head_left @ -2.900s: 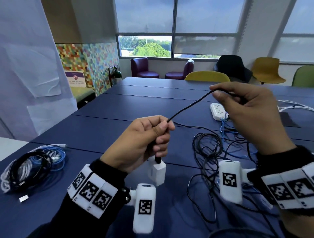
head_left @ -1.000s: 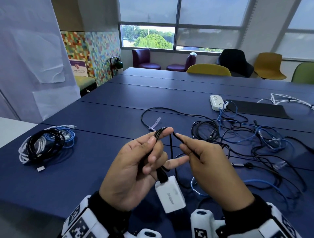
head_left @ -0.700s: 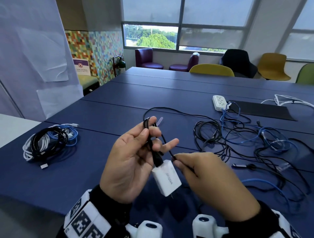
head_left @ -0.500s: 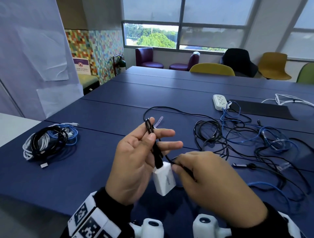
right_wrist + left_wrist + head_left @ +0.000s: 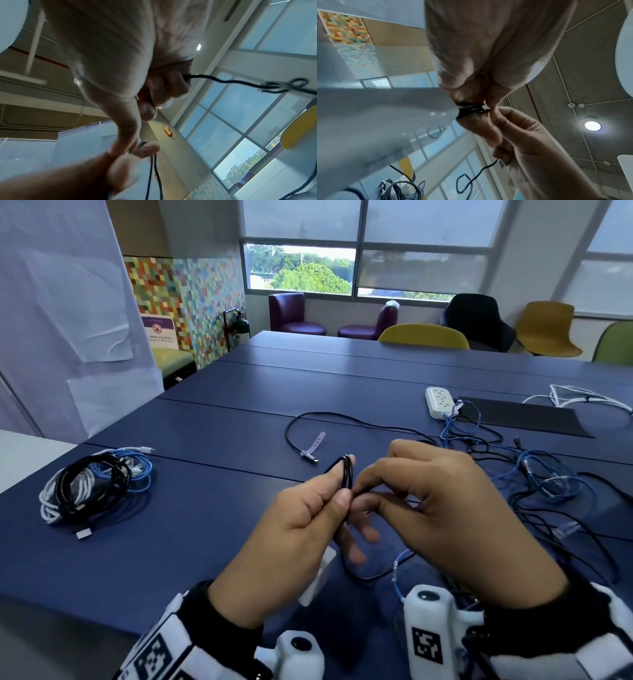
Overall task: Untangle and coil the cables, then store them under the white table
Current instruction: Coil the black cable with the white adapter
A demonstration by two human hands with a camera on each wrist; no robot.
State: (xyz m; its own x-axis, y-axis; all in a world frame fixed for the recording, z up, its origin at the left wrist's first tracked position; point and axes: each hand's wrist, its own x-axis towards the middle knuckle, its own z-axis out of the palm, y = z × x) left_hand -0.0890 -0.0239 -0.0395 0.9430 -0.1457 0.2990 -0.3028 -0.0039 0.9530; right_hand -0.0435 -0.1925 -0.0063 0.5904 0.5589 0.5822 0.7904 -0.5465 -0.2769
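My left hand [image 5: 344,484] pinches a small bundle of folded loops of the black charger cable [image 5: 346,472] between thumb and fingers. Its white adapter [image 5: 320,577] hangs under that palm and fills the left wrist view as a blurred white adapter [image 5: 385,121]. My right hand [image 5: 363,491] pinches the same cable right beside the loops, and the cable [image 5: 205,78] trails out past its curled fingers. A slack length droops to the blue table [image 5: 205,542] between my wrists. The tangle of black and blue cables [image 5: 548,484] lies to the right.
A coiled bundle of white, black and blue cables [image 5: 92,484] lies at the left. A loose black cable with a purple strap [image 5: 310,448] lies ahead. A white power strip [image 5: 440,402] and black mat [image 5: 520,416] sit far right. The white table [image 5: 20,453] adjoins the left edge.
My right hand has come up from beside the adapter to the top of the loops in my left hand. The adapter now hangs lower, mostly hidden behind my left palm.
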